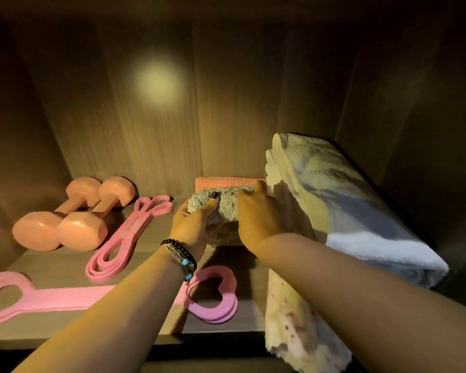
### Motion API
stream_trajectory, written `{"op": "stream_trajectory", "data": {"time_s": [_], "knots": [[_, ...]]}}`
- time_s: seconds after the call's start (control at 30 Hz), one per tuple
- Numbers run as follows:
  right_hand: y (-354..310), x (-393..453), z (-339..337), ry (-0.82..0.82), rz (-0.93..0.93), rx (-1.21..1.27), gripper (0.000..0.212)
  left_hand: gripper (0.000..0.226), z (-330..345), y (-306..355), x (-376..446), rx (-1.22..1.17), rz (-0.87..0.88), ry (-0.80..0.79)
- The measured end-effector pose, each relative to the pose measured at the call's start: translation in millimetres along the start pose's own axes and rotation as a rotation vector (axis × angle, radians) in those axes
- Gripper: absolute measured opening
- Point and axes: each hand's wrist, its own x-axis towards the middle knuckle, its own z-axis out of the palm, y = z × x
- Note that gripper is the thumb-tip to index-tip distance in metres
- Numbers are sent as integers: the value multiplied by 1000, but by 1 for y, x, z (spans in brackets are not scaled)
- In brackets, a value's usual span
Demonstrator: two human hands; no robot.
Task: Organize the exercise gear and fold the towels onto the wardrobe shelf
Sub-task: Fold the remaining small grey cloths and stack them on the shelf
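Grey towel (223,208) — soft, light, floppy — both hands, left (191,224) and right (258,216), grip its sides; hold folded edges together.

wardrobe interior (253,76) is seen from front, built of brown wood-grain panels. back panel (226,117) is marked by vertical grain and vertical seams. round pale light spot (158,82) is cast on back panel, left of centre. left side wall (16,135) and right side wall (428,117) are left in deep shadow. ceiling of compartment is lost in darkness. shelf board (65,265) is lit warm yellow; its front edge (78,343) is seen as lighter band, with dark gap below.
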Motion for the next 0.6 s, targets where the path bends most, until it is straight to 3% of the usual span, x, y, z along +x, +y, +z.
{"op": "stream_trajectory", "data": {"time_s": [0.1,0.23,0.3,0.37,0.47,0.6], "knots": [[10,8,9,28,-94,-123,32,3,3,-2,10,-9,-21,-41],[14,19,15,-19,-164,-146,25,25,0,-3,19,87,-6,-85],[14,21,18,-26,-194,-135,21,36,-5,-6,22,426,179,30],[13,21,26,-39,-219,-144,21,43,-14,-7,22,809,487,132],[15,22,32,-72,-197,-119,25,51,-23,-8,23,1158,795,3],[20,26,29,-92,-131,-94,21,65,-24,-14,30,1641,836,-254]]}}
